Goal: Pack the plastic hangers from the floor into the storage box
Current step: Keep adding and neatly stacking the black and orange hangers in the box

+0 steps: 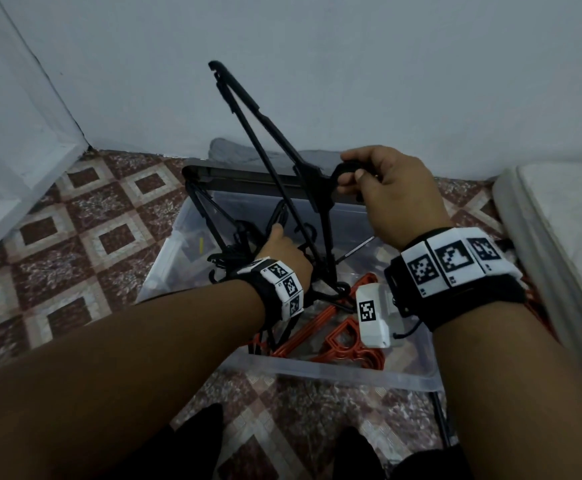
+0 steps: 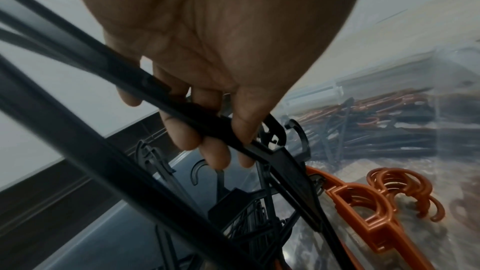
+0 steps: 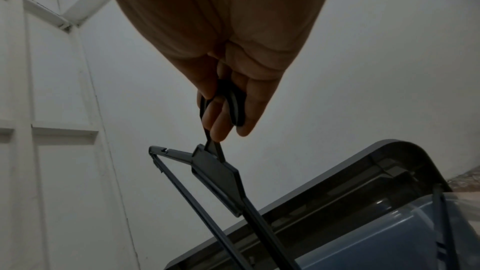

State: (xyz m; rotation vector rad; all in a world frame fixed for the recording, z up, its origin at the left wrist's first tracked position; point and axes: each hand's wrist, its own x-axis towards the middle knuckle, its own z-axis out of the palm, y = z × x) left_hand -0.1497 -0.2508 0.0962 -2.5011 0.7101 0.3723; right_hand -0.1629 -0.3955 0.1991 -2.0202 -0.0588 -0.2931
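Black plastic hanger [image 1: 265, 140] stands tilted over the clear storage box [image 1: 334, 372], its hook pinched in the right hand [image 1: 391, 192]. Below that grip, the left hand [image 1: 282, 249] curls its fingers round one black hanger [image 2: 262, 149] inside the box, beside several orange hangers [image 1: 341, 337]; their count is unclear.

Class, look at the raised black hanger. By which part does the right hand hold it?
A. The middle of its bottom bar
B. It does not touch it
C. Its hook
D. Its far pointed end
C: the right hand curls its fingers round the hook of the black hanger, which stands tilted over the storage box.
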